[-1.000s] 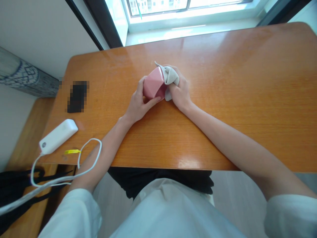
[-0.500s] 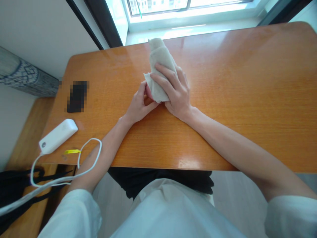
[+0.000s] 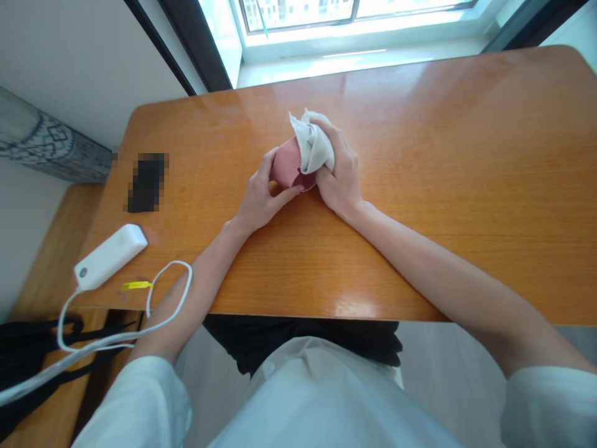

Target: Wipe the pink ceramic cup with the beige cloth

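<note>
A pink, angular object [image 3: 286, 163], perhaps a small pot or box, is at the middle of the table. Its kind is not clear, and its right part is covered. My left hand [image 3: 262, 193] grips it from the left, thumb along its near edge and fingers on the far side. Bunched up in my right hand [image 3: 342, 171] is a pale cloth [image 3: 314, 144], pressed against the right side of the pink object. The right fingers wrap over the cloth from behind, with the thumb at the near side.
The wooden table [image 3: 457, 186] reaches to a window [image 3: 298, 15] at the back. At the left lie a blurred-out dark object [image 3: 147, 182], a white power strip [image 3: 111, 256] and a yellow tag [image 3: 136, 285]. A white cable [image 3: 189, 283] loops over my left forearm.
The cloth was draped over the pink object and stretched away from me; now it is crumpled in my right hand, so more of the pink object shows. My left hand stays nearly still.
</note>
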Demonstrator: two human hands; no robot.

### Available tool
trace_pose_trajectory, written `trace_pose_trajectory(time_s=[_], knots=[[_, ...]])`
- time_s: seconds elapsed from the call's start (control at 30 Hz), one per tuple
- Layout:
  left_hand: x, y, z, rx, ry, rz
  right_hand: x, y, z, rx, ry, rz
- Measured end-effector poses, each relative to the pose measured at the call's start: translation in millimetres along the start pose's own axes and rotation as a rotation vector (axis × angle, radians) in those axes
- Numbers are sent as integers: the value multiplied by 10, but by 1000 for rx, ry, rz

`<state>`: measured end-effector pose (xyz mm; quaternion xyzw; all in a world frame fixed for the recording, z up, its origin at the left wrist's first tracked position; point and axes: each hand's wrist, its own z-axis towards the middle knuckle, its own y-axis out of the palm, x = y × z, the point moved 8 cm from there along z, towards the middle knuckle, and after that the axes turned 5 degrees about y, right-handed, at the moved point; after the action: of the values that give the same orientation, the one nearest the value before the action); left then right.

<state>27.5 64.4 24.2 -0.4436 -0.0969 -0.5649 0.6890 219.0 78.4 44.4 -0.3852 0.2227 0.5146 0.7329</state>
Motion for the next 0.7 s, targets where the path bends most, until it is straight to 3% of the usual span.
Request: trace_pose_trajectory(time_s=[0.17,0.23,0.4,0.47,0.6,0.7], knots=[[-83,5,-48,-5,-39,-51,-481,76,-136,-133,-261,-168],[-93,6,-45,3,-37,-38,-457,78,-113,-122,-241,-163],[-46,20,-9,-9,8,5,-9,-2,6,19,16,-34],[-53,14,-19,-6,12,-1,-36,-3,-17,13,-9,-65],[-110,3,-57,3,-7,-33,-358,67,-115,-109,-190,-175],[-108,5,-45,0,-19,-27,-288,50,-68,-80,-130,-123]])
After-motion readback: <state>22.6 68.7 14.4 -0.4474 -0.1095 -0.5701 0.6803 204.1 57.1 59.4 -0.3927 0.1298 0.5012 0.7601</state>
